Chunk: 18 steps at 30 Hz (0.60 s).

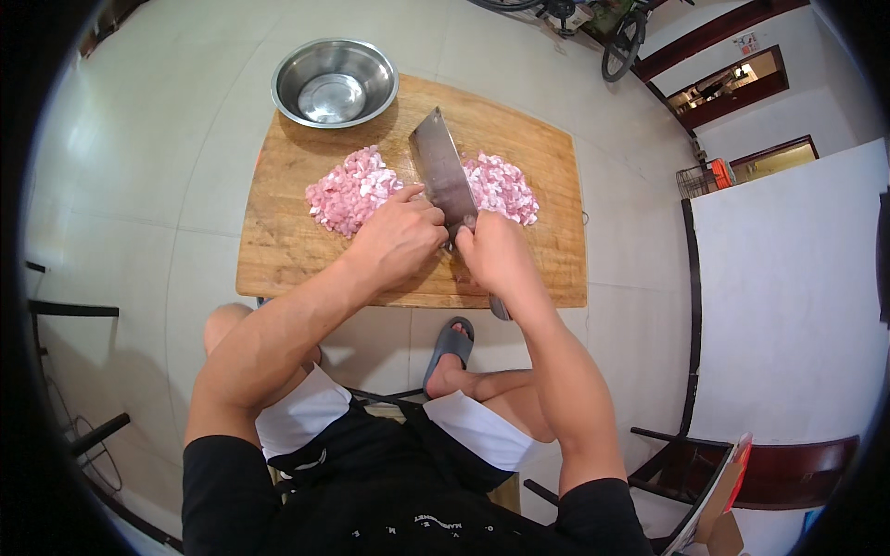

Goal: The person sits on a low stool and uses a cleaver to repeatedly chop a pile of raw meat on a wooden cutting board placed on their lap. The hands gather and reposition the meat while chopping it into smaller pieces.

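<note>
In my right hand [501, 252] is a cleaver [443, 167], its wide grey blade tilted over the middle of the board and pointing away from me. Its handle end sticks out below my palm. My left hand [400, 236] is closed with curled fingers against the blade's left side, low near the handle; what they hold, if anything, is hidden. Left of the blade lies a heap of diced pink and white raw meat [348, 195], close to my left knuckles. A second heap of diced meat [502, 188] lies right of the blade, beyond my right hand.
Both heaps lie on a wooden board [297, 264]. A steel bowl [334, 97] stands on its far left corner. My knees and a grey slipper [450, 347] are below its near edge. Dark chairs [686, 482] stand at right; a bicycle [623, 46] is far back.
</note>
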Tool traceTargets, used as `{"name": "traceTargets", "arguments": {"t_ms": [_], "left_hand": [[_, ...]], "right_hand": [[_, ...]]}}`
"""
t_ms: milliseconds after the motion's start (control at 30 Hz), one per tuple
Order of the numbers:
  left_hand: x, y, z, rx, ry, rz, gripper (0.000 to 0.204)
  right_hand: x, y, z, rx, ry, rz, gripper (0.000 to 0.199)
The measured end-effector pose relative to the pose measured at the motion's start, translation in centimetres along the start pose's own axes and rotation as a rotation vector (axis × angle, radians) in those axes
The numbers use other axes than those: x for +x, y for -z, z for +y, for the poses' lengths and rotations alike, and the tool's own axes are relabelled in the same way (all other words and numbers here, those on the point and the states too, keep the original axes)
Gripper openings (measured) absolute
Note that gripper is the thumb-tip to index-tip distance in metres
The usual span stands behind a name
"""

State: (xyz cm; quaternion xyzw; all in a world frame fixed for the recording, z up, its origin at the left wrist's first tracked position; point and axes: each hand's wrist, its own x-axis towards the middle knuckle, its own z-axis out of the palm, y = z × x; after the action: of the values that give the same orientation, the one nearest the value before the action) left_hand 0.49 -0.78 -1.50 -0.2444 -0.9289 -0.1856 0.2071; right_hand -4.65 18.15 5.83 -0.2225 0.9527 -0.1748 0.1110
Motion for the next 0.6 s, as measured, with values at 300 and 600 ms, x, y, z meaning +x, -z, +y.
{"name": "traceTargets", "arguments": {"t_ms": [300, 600], "left_hand": [[0.4, 0.5, 0.2, -0.044, 0.013, 0.001, 0.009], [0.4, 0.8, -0.7, 0.029, 0.073, -0.021, 0.011]], "right_hand": [[3.7, 2.4, 4.8, 0.493, -0.206, -0.165, 0.025], [0.6, 5.1, 3.7, 0.419, -0.236, -0.027, 0.023]]}}
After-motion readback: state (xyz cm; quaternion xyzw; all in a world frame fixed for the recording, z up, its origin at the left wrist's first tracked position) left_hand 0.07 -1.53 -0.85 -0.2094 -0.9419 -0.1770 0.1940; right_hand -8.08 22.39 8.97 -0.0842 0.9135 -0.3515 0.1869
